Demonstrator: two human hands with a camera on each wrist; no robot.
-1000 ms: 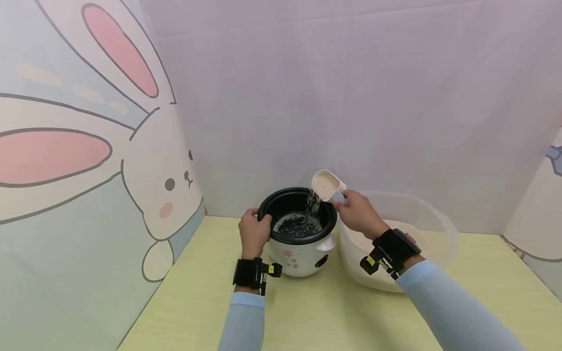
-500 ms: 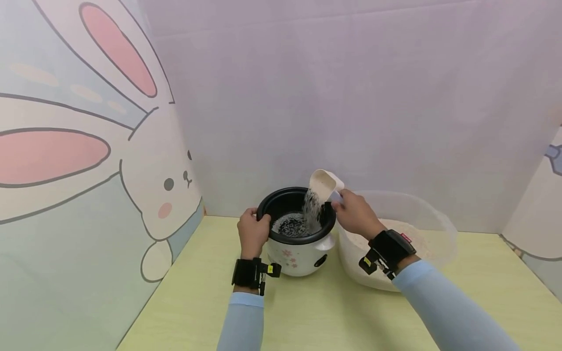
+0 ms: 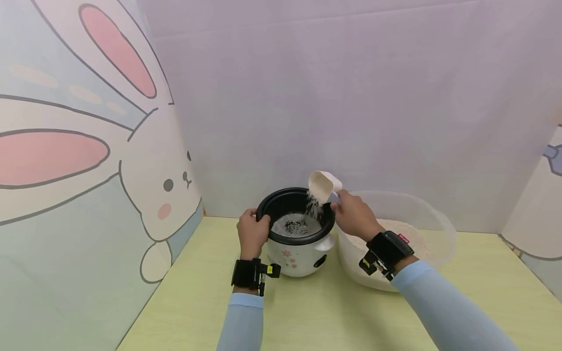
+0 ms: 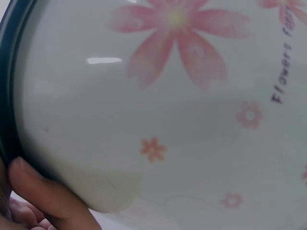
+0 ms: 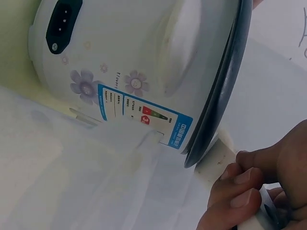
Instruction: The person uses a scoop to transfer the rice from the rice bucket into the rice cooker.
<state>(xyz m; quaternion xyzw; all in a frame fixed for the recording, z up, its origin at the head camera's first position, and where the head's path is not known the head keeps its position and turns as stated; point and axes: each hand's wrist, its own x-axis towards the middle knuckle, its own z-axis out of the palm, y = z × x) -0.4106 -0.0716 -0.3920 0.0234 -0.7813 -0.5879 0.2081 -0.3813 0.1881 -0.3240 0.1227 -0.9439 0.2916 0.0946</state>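
A white rice cooker (image 3: 287, 258) with pink flowers and a black rim sits on the table, its top open. My left hand (image 3: 253, 234) grips the left side of that rim; the left wrist view shows the thumb (image 4: 45, 194) against the edge. In my right hand (image 3: 357, 214) is a white measuring cup (image 3: 326, 186), held by its handle and tipped over the cooker's right side. Grains of rice (image 3: 314, 207) fall from the cup into the black inside, where rice (image 3: 285, 224) covers much of the bottom. In the right wrist view, curled fingers (image 5: 240, 191) surround the handle.
Right of the cooker stands a clear plastic bin (image 3: 366, 273) holding rice (image 3: 401, 229), partly under my right forearm. A pale cloth wall (image 3: 351, 97) rises behind the yellow table (image 3: 193, 302). A rabbit-printed panel (image 3: 88, 263) borders the left.
The measuring cup has tipped further left and holds less rice. More rice has spread over the cooker's bottom. My left hand stays on the rim.
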